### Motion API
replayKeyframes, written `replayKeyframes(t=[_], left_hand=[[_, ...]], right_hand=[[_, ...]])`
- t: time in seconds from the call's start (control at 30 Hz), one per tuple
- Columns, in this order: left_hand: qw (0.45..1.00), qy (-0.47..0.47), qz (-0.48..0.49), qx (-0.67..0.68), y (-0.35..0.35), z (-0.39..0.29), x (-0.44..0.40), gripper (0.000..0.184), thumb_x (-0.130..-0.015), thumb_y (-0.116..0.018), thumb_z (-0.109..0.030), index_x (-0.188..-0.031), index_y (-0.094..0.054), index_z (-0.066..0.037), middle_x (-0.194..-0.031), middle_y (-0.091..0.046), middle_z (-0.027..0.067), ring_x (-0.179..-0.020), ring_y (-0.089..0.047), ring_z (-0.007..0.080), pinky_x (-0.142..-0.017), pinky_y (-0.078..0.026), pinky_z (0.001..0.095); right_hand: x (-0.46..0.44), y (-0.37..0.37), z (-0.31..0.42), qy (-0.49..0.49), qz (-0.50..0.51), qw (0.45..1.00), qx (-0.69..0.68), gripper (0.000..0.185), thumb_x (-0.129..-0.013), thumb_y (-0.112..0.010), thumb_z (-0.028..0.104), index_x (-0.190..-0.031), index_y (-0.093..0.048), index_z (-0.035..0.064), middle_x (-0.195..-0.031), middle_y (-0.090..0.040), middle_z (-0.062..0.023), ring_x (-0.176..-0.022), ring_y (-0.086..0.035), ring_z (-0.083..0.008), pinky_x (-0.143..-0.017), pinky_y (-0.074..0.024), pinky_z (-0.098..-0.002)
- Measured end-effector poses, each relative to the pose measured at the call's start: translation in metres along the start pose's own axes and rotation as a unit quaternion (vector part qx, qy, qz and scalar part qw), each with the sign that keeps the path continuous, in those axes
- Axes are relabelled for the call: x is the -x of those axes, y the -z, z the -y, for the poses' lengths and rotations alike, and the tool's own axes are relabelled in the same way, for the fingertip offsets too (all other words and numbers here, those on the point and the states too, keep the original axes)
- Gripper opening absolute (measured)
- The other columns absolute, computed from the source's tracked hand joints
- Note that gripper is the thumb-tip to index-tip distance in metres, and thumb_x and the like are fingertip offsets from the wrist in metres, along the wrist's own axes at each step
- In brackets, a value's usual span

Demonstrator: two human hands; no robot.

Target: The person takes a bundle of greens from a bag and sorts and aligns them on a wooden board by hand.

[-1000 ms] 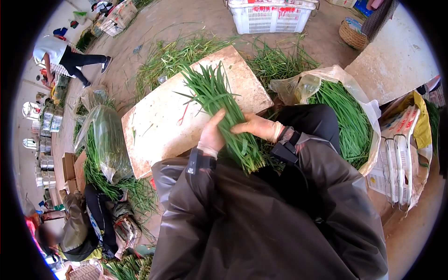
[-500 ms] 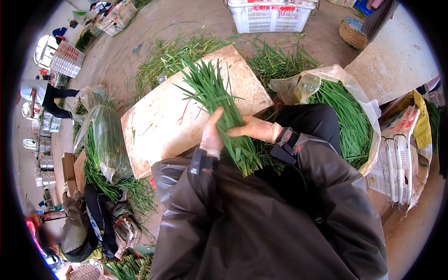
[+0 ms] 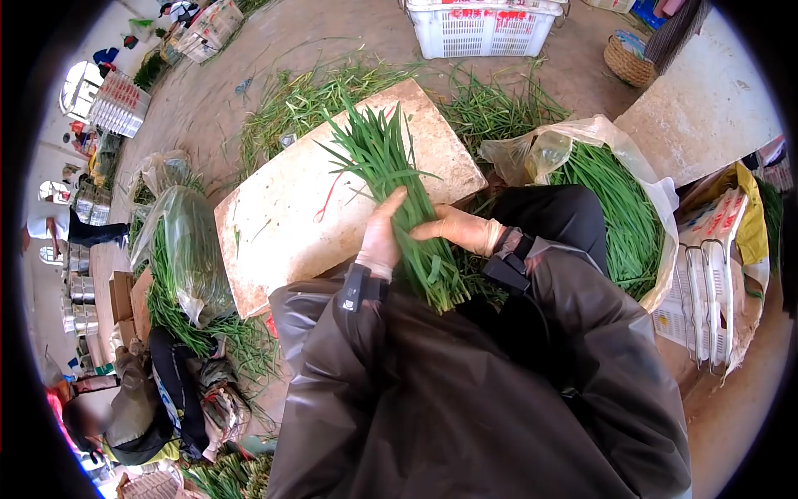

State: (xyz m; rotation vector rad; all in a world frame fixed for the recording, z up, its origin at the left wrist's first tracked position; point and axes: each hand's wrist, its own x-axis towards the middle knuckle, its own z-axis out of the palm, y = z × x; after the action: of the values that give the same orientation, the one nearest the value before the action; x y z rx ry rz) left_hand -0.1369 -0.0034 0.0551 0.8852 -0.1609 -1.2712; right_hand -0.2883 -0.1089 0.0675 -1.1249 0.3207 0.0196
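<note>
Green bunch (image 3: 376,154): held up between both hands, slanting from far left to near right; leafy tips spread above the surface, touching or not hard to tell; paler stalk ends fairly even, over the dark apron (image 3: 432,391).
Left hand (image 3: 381,237): closed round the left side of the stalks, thumb laid along the top.
Right hand (image 3: 461,229): clamped on the same bunch from the right, thumb pressed across; fingers beneath hidden, so impossible to tell how far round.
Pale surface (image 3: 270,237): stained, just beyond the apron, with a red strip (image 3: 320,216) lying left of the leaves.
Clear bag (image 3: 665,212): just right of the right knee (image 3: 565,218), mouth spread wide, filled with loose stalks (image 3: 615,220).
Floor (image 3: 349,37): strewn with scattered greens (image 3: 332,96) past the surface; farther off, a white crate (image 3: 486,37).
Left side: another bag (image 3: 199,254) with greens; near left, a co-worker (image 3: 137,399).
Step in hand: probably gathering and evening the bunch, judging by the two-handed grip.
Next move: likely to call for firm but gentle pressure, stalk ends kept level, leaves unbent.
</note>
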Motion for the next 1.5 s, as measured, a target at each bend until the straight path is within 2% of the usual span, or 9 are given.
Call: replayKeyframes(t=[0.63,0.83,0.93,0.97,1.1,1.2,1.23,1.37,1.5], left_hand=[[0.988,-0.131,-0.069,-0.035,-0.017,0.0,0.004,0.039,-0.101,-0.07,-0.032,-0.129,-0.064,-0.006,-0.108,-0.072,0.0074,-0.089,-0.071,0.022,-0.077,-0.062,0.0354],[0.994,-0.107,-0.013,-0.027,0.0,0.003,-0.002,0.065,-0.104,-0.053,-0.061,-0.136,-0.06,-0.004,-0.119,-0.07,0.0108,-0.103,-0.07,0.0238,-0.091,-0.059,0.0379],[0.99,-0.133,0.025,0.028,-0.011,-0.004,0.006,0.062,-0.104,-0.056,-0.057,-0.135,-0.057,-0.003,-0.118,-0.068,0.0103,-0.101,-0.069,0.0232,-0.09,-0.059,0.0395],[0.99,-0.134,0.05,-0.005,-0.002,-0.004,0.002,0.077,-0.102,-0.051,-0.068,-0.144,-0.05,-0.003,-0.132,-0.063,0.014,-0.118,-0.063,0.0284,-0.101,-0.054,0.0457],[0.993,-0.06,-0.092,0.052,-0.01,-0.013,0.012,0.103,-0.093,-0.045,-0.084,-0.158,-0.035,-0.004,-0.155,-0.046,0.021,-0.139,-0.049,0.0387,-0.117,-0.04,0.0551],[0.991,0.021,-0.096,0.09,-0.007,-0.007,0.017,0.099,-0.095,-0.044,-0.082,-0.159,-0.034,-0.006,-0.156,-0.046,0.0194,-0.14,-0.049,0.0369,-0.117,-0.04,0.0542],[0.99,0.048,0.046,0.122,-0.023,-0.013,0.03,0.096,-0.097,-0.043,-0.081,-0.157,-0.038,-0.007,-0.155,-0.048,0.0145,-0.141,-0.046,0.0339,-0.119,-0.037,0.0504],[0.996,0.054,0.068,0.024,-0.019,0.003,0.029,0.094,-0.096,-0.045,-0.081,-0.154,-0.044,-0.007,-0.145,-0.057,0.0088,-0.128,-0.058,0.0237,-0.109,-0.049,0.038],[0.99,0.014,0.137,0.026,0.003,0.016,0.019,0.098,-0.092,-0.051,-0.081,-0.154,-0.044,-0.005,-0.144,-0.058,0.0108,-0.13,-0.058,0.0249,-0.11,-0.05,0.0395]], right_hand=[[0.001,-0.01,-0.004,0.004,0.007,0.992,-0.123,0.05,-0.095,-0.071,0.02,-0.139,-0.06,-0.0012,-0.126,-0.069,-0.0075,-0.112,-0.066,-0.018,-0.102,-0.0502,-0.0322],[0.006,-0.013,0.002,0.029,0.002,0.978,-0.207,0.053,-0.095,-0.069,0.012,-0.144,-0.054,0.0,-0.128,-0.069,-0.0077,-0.113,-0.067,-0.0203,-0.101,-0.0534,-0.0354],[0.008,-0.009,0.008,0.03,0.015,0.972,-0.233,0.051,-0.095,-0.068,0.011,-0.144,-0.055,0.0001,-0.126,-0.07,-0.0077,-0.11,-0.069,-0.0192,-0.099,-0.0554,-0.0347],[0.008,-0.008,0.008,0.036,0.016,0.972,-0.233,0.049,-0.096,-0.068,0.012,-0.142,-0.056,0.0001,-0.123,-0.072,-0.0082,-0.104,-0.071,-0.0182,-0.094,-0.0579,-0.0334],[0.011,-0.007,0.014,0.044,0.023,0.969,-0.24,0.046,-0.096,-0.069,0.014,-0.138,-0.059,-0.0002,-0.119,-0.073,-0.009,-0.1,-0.072,-0.018,-0.09,-0.0593,-0.0327],[0.013,-0.008,0.019,0.048,0.024,0.97,-0.236,0.044,-0.096,-0.069,0.015,-0.137,-0.061,-0.0002,-0.119,-0.073,-0.0091,-0.099,-0.073,-0.0175,-0.088,-0.0596,-0.032],[0.011,-0.004,0.016,0.048,0.026,0.97,-0.236,0.044,-0.096,-0.069,0.015,-0.136,-0.061,-0.0001,-0.119,-0.073,-0.0089,-0.098,-0.072,-0.0173,-0.088,-0.0596,-0.0317],[0.006,-0.005,0.009,0.046,-0.007,0.973,-0.226,0.044,-0.096,-0.069,0.015,-0.137,-0.062,0.0002,-0.12,-0.073,-0.0079,-0.101,-0.072,-0.0166,-0.091,-0.0586,-0.0318],[0.006,-0.008,0.011,0.065,0.01,0.973,-0.22,0.043,-0.097,-0.069,0.014,-0.137,-0.062,0.0001,-0.125,-0.071,-0.0072,-0.109,-0.069,-0.017,-0.098,-0.0559,-0.0331]])
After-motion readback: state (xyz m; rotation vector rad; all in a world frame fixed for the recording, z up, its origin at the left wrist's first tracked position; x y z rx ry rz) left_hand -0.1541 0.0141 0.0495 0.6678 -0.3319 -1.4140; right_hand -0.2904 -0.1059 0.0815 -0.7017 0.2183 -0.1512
